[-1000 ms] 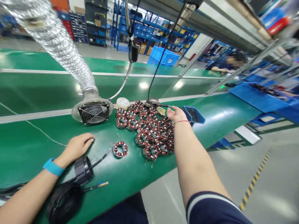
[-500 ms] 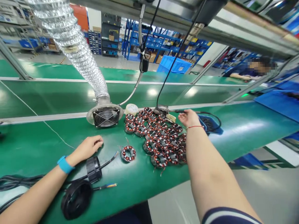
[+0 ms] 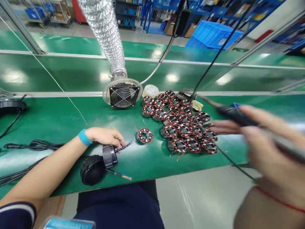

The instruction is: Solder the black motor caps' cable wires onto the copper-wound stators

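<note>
Nearby, copper-wound stators (image 3: 179, 145) beside a fume-extractor fan (image 3: 123, 97).

A black motor housing (image 3: 109, 156) is standing in the way just below the left hand (image 3: 105, 136). A narrow strip of green bench (image 3: 154, 152) is running between a lone copper-wound stator (image 3: 144, 135) and the packed stators (image 3: 181, 127), which are crowding the path ahead of the right hand (image 3: 269, 149). A black cable (image 3: 214, 60) is hanging down behind them.
</note>
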A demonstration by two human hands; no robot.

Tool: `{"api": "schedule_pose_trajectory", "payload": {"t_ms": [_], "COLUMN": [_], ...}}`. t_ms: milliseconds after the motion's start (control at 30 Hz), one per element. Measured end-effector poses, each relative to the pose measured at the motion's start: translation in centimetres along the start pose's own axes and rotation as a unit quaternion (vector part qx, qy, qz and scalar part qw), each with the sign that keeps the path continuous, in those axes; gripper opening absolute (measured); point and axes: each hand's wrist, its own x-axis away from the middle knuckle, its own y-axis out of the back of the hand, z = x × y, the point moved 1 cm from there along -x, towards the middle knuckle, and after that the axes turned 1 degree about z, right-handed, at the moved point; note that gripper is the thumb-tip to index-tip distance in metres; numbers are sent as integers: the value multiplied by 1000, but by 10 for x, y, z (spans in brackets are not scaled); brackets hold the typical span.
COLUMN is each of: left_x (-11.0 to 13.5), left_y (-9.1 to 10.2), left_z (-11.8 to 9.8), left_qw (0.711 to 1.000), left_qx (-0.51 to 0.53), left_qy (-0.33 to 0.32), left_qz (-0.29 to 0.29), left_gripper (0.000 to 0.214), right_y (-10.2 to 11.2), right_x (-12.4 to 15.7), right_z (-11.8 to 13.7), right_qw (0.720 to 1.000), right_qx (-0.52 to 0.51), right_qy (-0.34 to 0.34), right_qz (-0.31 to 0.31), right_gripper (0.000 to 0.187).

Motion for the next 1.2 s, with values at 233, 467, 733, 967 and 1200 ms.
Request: {"api": "schedule_pose_trajectory", "payload": {"t_ms": [233,467,733,967,1200], "left_x": [14,20,14,14,17], "left_y": [-5,-1,-8,-28,-32], "left_z": [5,3,-10,-31,-36], "left_qw": [995,989,945,954,952], "left_qx": [4,-2,81,-39,-75], "left_qy": [-101,-131,-114,-112,-123], "left_qz": [-18,-68,-294,-274,-272], "left_gripper": [29,26,34,40,38], "right_y": [-129,-185,-201,-197,-191], "right_x": [57,78,93,94,90], "right_z": [30,59,48,47,51], "right_qw": [958,943,905,906,907], "right_qx": [-61,-264,-403,-405,-395], "right_qy": [145,97,-49,-36,0], "right_qz": [242,179,125,120,143], "right_gripper": [16,32,32,43,39]}}
